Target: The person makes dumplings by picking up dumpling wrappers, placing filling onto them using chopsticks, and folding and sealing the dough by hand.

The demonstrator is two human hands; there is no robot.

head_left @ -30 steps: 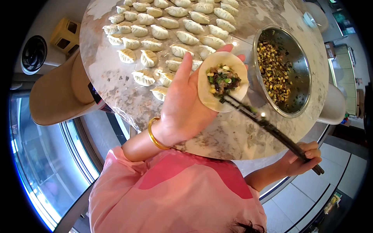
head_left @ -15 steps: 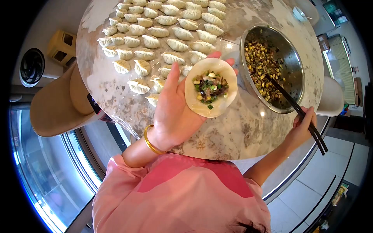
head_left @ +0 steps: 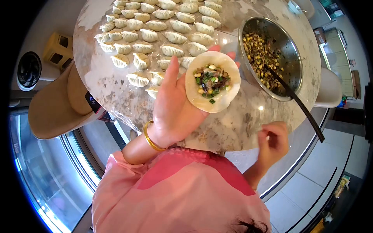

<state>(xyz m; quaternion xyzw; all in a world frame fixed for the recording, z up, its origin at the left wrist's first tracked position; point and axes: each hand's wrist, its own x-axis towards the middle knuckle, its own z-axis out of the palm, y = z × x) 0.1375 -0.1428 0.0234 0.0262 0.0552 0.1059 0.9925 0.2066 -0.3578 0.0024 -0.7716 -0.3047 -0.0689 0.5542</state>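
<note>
A round white dumpling wrapper (head_left: pixel 193 95) rests on the upturned palm of my left hand (head_left: pixel 171 106), whose thumb points up beside it. In its middle sits a mound of filling (head_left: pixel 212 80) with corn, green bits and dark pieces. My right hand (head_left: pixel 274 141) hovers over the table's near right edge, slightly blurred, its fingers loosely curled with a gap to the thumb and nothing between them. Dark chopsticks (head_left: pixel 298 101) lean in a steel bowl (head_left: pixel 292 42) of corn-flecked filling (head_left: pixel 258 54), their ends sticking out toward me.
Rows of pleated dumplings (head_left: pixel 156 25) cover the far left of the round marbled table (head_left: pixel 229 134). A small white bowl (head_left: pixel 295 7) stands at the far right. Chairs (head_left: pixel 54 103) flank the table, and a yellow stool (head_left: pixel 58 49) is at left.
My right hand has let go of the chopsticks, leaving them in the bowl, and moved left toward me. My left hand still carries the filled wrapper; the view has shifted slightly.
</note>
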